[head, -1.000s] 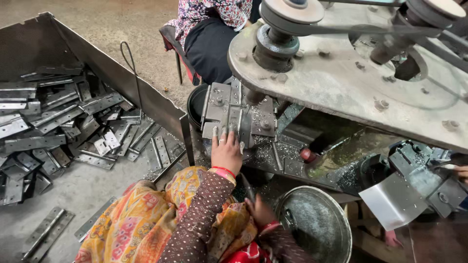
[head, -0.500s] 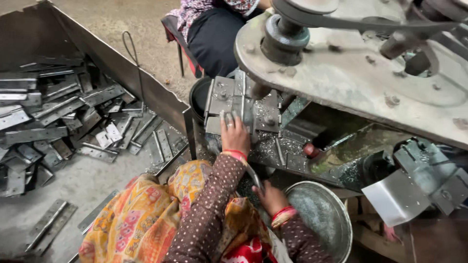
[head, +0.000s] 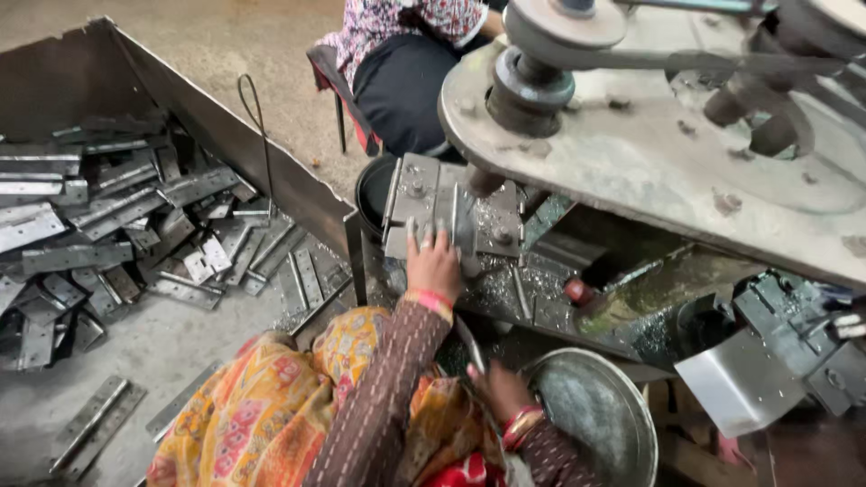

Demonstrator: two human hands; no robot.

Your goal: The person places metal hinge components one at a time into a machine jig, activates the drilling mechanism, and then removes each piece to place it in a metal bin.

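Floor: grey concrete (head: 180, 343) carried a heap of flat metal strips (head: 108, 225) inside a low metal tray (head: 271, 171), well apart to the left of the machine.
Worktop: the steel bed (head: 541, 307) under the big round machine plate (head: 649, 171) was covered with shiny chips.
Left hand: the left hand (head: 435, 261) lay with its fingers spread flat on the grey metal block (head: 451, 212); the grip was released, only pressing, not closed around anything.
Right hand: the right hand (head: 501, 390) was lower, at the rim of the round metal bowl (head: 595, 424); I could not tell if it grasped something.
Block: it stood straight ahead of the left hand, touching it, its long axis running left to right.
Nearer hand: the left one.
Other person: somebody sat behind the machine (head: 406, 81).
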